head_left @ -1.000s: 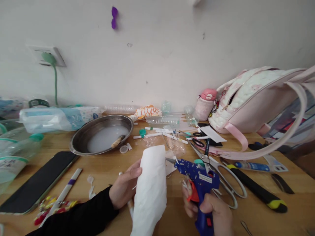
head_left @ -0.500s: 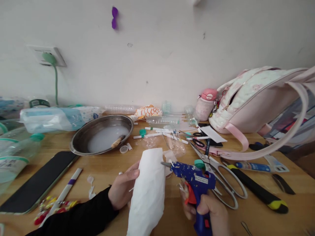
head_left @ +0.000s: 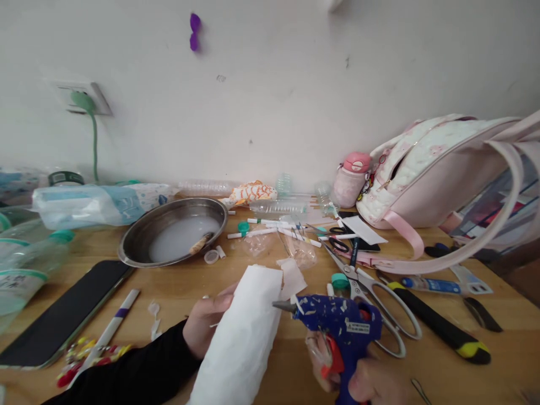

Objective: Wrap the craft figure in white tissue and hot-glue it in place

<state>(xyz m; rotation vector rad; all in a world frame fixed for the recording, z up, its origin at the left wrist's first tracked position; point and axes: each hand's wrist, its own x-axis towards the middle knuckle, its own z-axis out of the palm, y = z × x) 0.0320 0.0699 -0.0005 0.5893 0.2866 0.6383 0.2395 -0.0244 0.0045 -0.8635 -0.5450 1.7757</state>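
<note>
My left hand (head_left: 208, 323) is closed around the far left side of a white, paper-covered tube-like form (head_left: 242, 337), which tilts up from the bottom edge. Its fingers are partly hidden behind the form. My right hand (head_left: 350, 374) grips a blue hot glue gun (head_left: 337, 318) by the handle, fingers at the orange trigger. The gun's metal nozzle points left, at the upper right edge of the white form; I cannot tell whether it touches. A torn white paper piece (head_left: 292, 278) lies just behind the nozzle.
A metal bowl (head_left: 126, 247) of cloudy liquid stands back left. Large scissors (head_left: 371, 289), a black-and-yellow handled tool (head_left: 439, 323) and a pink backpack (head_left: 422, 180) are on the right. A phone (head_left: 63, 315) lies left, near clear bottles (head_left: 25, 287). A painted fish (head_left: 253, 193) rests by the wall.
The white form has tilted more, its lower end swinging left and its top dropping slightly. The glue gun has moved a little lower, its body shifting right, with the nozzle still beside the form.
</note>
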